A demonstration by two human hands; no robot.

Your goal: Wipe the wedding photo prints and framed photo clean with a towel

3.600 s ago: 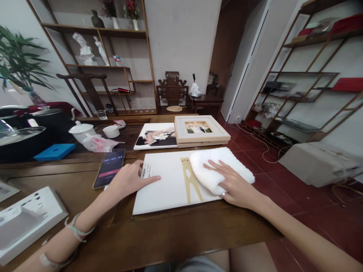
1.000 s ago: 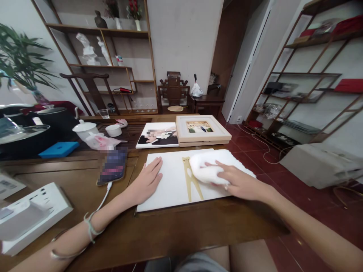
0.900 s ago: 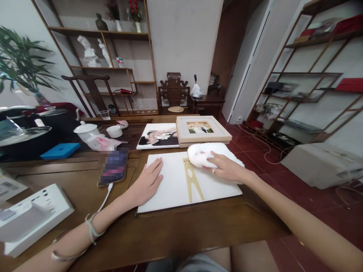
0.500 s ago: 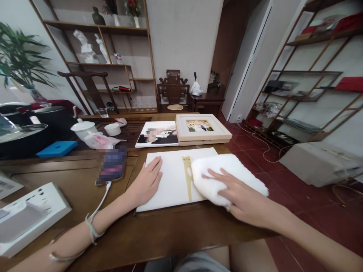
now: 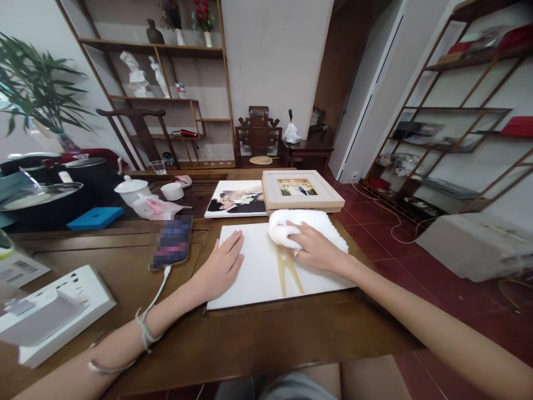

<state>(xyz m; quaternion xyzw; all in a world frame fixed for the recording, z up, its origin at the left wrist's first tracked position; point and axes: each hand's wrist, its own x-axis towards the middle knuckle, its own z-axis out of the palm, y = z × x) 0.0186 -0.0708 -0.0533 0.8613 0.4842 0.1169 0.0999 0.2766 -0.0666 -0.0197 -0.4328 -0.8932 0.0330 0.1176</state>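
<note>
My left hand lies flat on the left side of a white rectangular board, fingers stretched out and close together. Fluffy white cloth is bunched under my right hand, whose fingers press into its folds near the board's far edge. Below the cloth, a flat gold-coloured piece with two splayed legs shows on the board; its upper part is covered. I cannot tell whether this piece is loose or fixed to the board.
Behind the board lie a photo print and a light wooden picture frame. To the left are a phone with a white cable, a blue block, a white lidded pot and a white power strip.
My right hand has moved left and away from me with the cloth, uncovering the gold piece's right leg and covering its top. My left hand stays on the board.
</note>
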